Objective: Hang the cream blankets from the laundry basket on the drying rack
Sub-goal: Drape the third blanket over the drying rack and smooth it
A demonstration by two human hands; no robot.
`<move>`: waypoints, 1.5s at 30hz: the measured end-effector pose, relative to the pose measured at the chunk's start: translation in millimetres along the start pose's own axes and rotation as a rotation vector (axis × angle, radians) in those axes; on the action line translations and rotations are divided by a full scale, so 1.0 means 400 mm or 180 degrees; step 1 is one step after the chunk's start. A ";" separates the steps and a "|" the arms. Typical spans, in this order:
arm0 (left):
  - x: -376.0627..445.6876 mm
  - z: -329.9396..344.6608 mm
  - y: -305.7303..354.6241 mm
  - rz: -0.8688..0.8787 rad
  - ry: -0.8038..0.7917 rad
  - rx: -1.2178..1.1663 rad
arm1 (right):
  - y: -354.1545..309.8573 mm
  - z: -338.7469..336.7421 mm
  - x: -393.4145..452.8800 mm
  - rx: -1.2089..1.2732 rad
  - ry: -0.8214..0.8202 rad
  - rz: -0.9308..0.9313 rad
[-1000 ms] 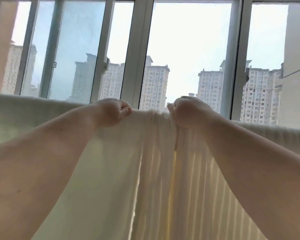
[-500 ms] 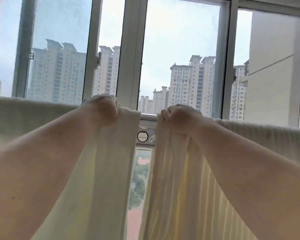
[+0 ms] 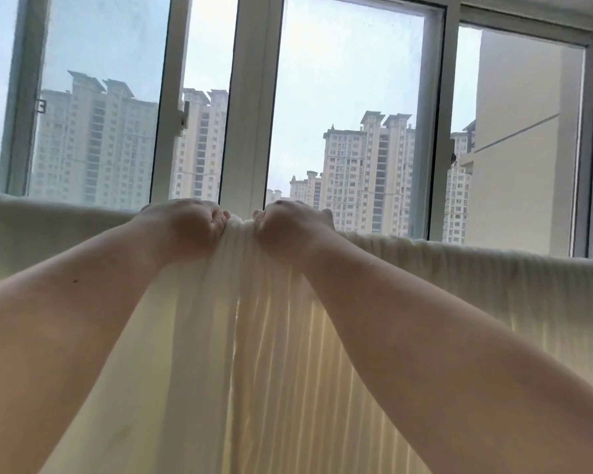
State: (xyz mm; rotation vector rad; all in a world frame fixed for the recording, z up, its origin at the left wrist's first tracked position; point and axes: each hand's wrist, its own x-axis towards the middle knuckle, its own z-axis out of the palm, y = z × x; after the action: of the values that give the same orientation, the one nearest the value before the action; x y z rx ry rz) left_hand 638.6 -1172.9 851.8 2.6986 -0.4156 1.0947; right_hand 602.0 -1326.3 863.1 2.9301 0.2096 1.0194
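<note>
Two bare arms reached up and forward in the head view, and both fists met at the top edge of the hanging cloth. The left hand [image 3: 185,227] was clenched on the upper edge of the left cream blanket [image 3: 144,354], fingers curled over and bunching the fabric. The right hand [image 3: 288,230] gripped the upper edge of the right cream blanket [image 3: 459,302] in the same way, knuckles up. The fists sat just beside each other, with a small gathered bunch of cloth between them, so the two blankets' edges met there. Both blankets hung straight down from a line at about the height of the hands; the rail they were draped over was hidden under the cloth, so I could not see the drying rack itself. The right blanket showed fine vertical ribbing, and light glowed through its folds below the hands. Behind the blankets stood a window [image 3: 250,97] with white frames, and beyond its glass rose tall apartment towers [image 3: 367,172] under a pale, hazy sky.
</note>
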 end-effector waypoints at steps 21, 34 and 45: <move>0.020 0.022 -0.031 0.0732 0.0048 -0.0036 | 0.187 -0.006 -0.047 0.0011 -0.0134 0.0591; -0.060 -0.059 -0.485 -0.0035 0.0184 0.0584 | -0.202 0.102 0.038 -0.0050 0.0572 0.0294; -0.059 -0.121 -0.685 -0.0140 0.0086 0.0047 | -0.481 0.104 0.127 -0.0045 0.0175 0.0349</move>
State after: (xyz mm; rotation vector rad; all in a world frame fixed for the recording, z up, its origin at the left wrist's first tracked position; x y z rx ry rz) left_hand 681.7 -897.2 848.0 2.6891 -0.3433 1.1252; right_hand 644.7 -1128.2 847.3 2.9320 0.0430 1.1114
